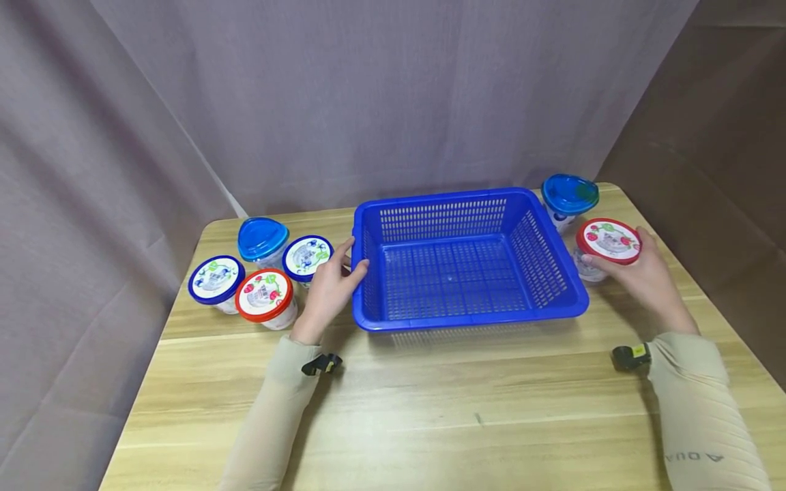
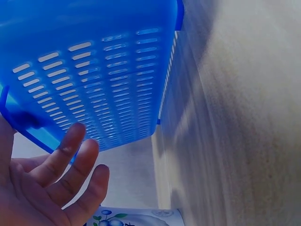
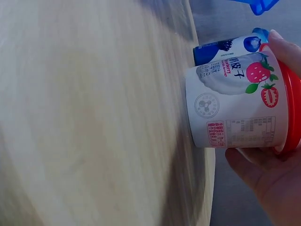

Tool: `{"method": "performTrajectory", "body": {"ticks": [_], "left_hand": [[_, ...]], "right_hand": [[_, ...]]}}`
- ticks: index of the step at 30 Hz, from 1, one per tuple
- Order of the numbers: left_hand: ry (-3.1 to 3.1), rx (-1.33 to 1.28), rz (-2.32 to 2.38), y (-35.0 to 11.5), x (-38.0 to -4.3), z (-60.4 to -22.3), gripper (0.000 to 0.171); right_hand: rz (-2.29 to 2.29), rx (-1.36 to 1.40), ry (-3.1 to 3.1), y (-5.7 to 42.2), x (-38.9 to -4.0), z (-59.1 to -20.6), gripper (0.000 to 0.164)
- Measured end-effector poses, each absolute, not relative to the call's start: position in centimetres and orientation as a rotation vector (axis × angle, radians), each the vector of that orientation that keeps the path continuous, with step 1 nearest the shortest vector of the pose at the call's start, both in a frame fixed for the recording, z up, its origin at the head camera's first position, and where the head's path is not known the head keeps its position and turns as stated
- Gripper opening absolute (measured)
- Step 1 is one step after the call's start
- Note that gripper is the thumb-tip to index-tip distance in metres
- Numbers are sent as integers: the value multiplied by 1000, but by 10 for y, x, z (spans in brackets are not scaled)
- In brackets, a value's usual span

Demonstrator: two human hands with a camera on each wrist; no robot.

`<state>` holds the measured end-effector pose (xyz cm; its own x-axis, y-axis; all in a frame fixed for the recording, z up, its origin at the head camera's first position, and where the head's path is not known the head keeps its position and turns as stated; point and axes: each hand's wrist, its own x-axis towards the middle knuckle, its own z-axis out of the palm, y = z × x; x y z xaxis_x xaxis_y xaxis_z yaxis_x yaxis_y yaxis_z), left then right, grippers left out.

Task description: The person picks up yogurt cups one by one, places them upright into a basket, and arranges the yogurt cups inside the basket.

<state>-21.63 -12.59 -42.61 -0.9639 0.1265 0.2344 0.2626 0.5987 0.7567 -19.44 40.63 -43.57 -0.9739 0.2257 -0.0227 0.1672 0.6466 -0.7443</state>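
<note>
My left hand (image 1: 331, 286) is at the left rim of a blue plastic basket (image 1: 469, 319), thumb over the rim and fingers outside. In the left wrist view, three fingers (image 2: 89, 188) of it bend loosely beside the slotted basket wall (image 2: 108, 84). With my right hand (image 1: 653, 283) I grip a white yogurt tub (image 3: 235, 103) with a red lid (image 1: 610, 240) and printed strawberries, thumb and fingers on opposite sides near the lid. Right behind it stands a cup with a domed blue lid (image 1: 570, 194).
Left of the basket are a red-lidded tub (image 1: 264, 294), two blue-rimmed tubs, one at the outer left (image 1: 216, 279) and one (image 1: 308, 258) beside my left hand, and a cup with a rounded blue lid (image 1: 263, 239). A grey curtain (image 1: 430, 102) hangs behind the wooden table (image 1: 460, 409).
</note>
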Motion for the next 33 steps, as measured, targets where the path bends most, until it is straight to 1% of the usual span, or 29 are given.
{"method": "performTrajectory", "body": {"ticks": [7,12,21,33], "left_hand": [[-2678,-334,-1322,-127,-217,-426,63],[-2683,-333,-1336,-128,-217,-427,62],[-2699,-336,-1357,-127,-217,-424,62],[-2705,-325,-1354,-127,-216,-424,63]], "right_hand": [[1363,-354,-2686,403,-195,-428,118],[1317,-360,-2678,401,-196,-414,115],[1306,-368,-2671,392,-201,-392,117],[1329,-329,-2677,376,-202,-364,110]]}}
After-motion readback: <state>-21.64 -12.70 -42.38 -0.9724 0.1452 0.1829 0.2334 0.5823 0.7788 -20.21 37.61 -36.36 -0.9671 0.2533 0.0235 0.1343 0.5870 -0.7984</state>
